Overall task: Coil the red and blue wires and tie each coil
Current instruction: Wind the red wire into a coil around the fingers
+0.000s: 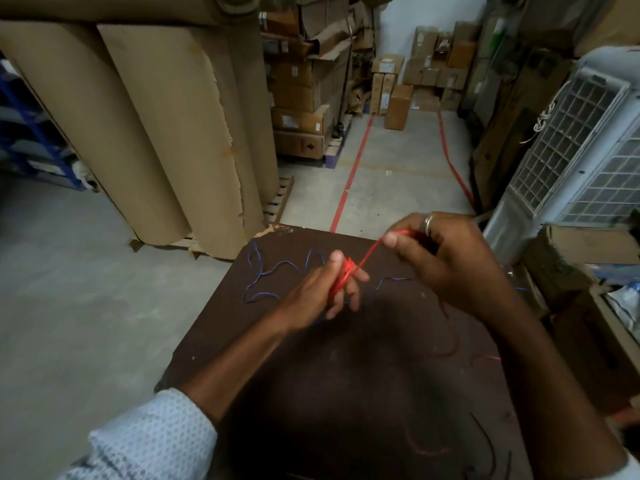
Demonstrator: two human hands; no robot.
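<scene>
My left hand (320, 289) holds a small coil of red wire (344, 273) wound around its fingers, above the dark brown table (294, 375). A taut strand of the red wire runs up and right from the coil to my right hand (446, 258), which pinches it between thumb and fingers. More red wire trails loose over the table at the right (450, 351) and near the front. The blue wire (270, 271) lies uncoiled in loose loops across the far part of the table, partly hidden behind both hands.
Tall brown paper rolls (166, 126) stand to the left on a pallet. Stacked cardboard boxes (301, 91) fill the back. A white air cooler (581, 143) and an open box (588, 251) sit at the right. Red tape lines mark the concrete floor (349, 181).
</scene>
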